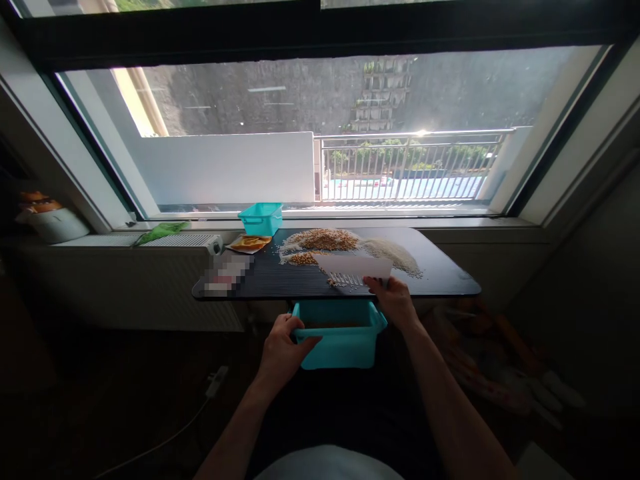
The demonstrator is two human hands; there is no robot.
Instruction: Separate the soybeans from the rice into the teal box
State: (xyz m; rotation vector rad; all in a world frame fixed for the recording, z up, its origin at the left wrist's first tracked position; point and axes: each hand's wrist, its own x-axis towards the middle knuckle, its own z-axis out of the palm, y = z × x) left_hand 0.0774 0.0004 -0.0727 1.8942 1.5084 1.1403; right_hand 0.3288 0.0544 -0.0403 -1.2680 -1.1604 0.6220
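Observation:
My left hand [280, 352] is closed on the left rim of a teal plastic bin [339, 351], thumb outside along its front wall. The bin sits just below the front edge of the dark table [443, 270]; its inside is shadowed, so I cannot tell its contents. In my right hand [396, 303] a thin white card [357, 265] is pinched at its lower right corner, tilted low over the table. Some grains [345, 281] lie at the card's lower edge. Behind it spread a brown grain pile [327, 239], a yellow kernel pile [304, 258] and a pale grain pile [393, 252].
A second teal bin [261, 219] stands at the table's back left, near an orange packet [250, 243]. A blurred flat item [227, 275] lies at the left. Beside the table are a radiator [150, 283] with a green cloth [163, 231] and a power strip [217, 382].

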